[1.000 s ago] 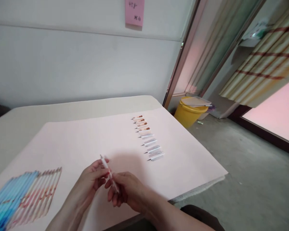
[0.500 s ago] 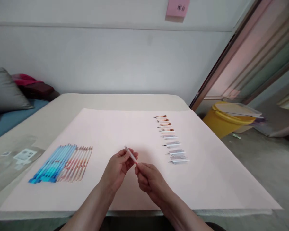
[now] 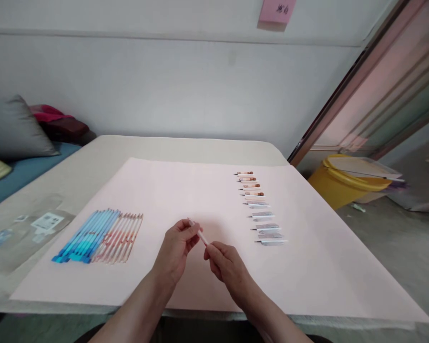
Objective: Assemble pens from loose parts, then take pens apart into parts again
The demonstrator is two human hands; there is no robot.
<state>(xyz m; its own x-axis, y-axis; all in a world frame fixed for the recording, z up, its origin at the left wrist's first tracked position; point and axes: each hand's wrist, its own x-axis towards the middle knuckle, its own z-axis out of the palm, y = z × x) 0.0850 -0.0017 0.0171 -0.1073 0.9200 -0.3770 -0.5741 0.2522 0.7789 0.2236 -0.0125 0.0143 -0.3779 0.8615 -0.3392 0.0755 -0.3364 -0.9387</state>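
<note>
A slim white-and-pink pen (image 3: 203, 237) is held slantwise over the pink sheet, between both hands. My left hand (image 3: 177, 245) is closed round its upper part with thumb and fingers. My right hand (image 3: 228, 266) pinches the lower end, and its fingertips hide that tip. To the left lie a bundle of blue pens (image 3: 87, 236) and a row of clear pens with reddish prints (image 3: 120, 238), side by side. On the right, several pen pieces with dark tips (image 3: 268, 227) lie in a column, some with brown tops (image 3: 257, 194).
The pink sheet (image 3: 186, 186) covers most of the pale table (image 3: 186, 148). A clear plastic bag with a label (image 3: 46, 221) lies at the left edge. Beyond the table stand a yellow bin (image 3: 338, 188) at right and a grey cushion (image 3: 17, 128) at left.
The camera view has shifted slightly, moving the scene to the right. My right hand has drawn a little away from my left, with more of the pen's lower part showing between them.
</note>
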